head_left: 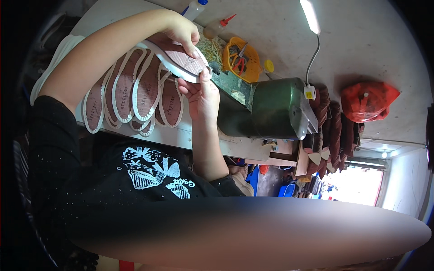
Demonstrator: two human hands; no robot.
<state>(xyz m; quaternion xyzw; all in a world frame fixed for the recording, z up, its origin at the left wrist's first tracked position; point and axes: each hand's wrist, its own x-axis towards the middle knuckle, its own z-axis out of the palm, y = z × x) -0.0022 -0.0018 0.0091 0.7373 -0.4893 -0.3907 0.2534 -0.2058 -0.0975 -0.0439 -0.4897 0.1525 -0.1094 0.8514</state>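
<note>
Both of my hands are on a shoe sole (181, 58) with a brown patterned face and a thick white rim. Reaching over from the left, my left hand (182, 34) grips its upper edge, with the thumb pressed onto the brown face. From below, my right hand (203, 92) pinches the white rim near the sole's right end between thumb and curled fingers. The sole's right end is close to a dark green machine (235, 90). Left of my right hand, several similar brown pieces with white edging (147, 92) lie overlapping on the white table (181, 141).
Behind the machine stand a yellow basket (257, 67) of tools, pale trimmings (209, 49) and squeeze bottles (194, 10). A lamp (310, 17) on a bendy neck rises at the right. Beyond hang a red bag (368, 100) and dark brown stacked pieces (334, 128).
</note>
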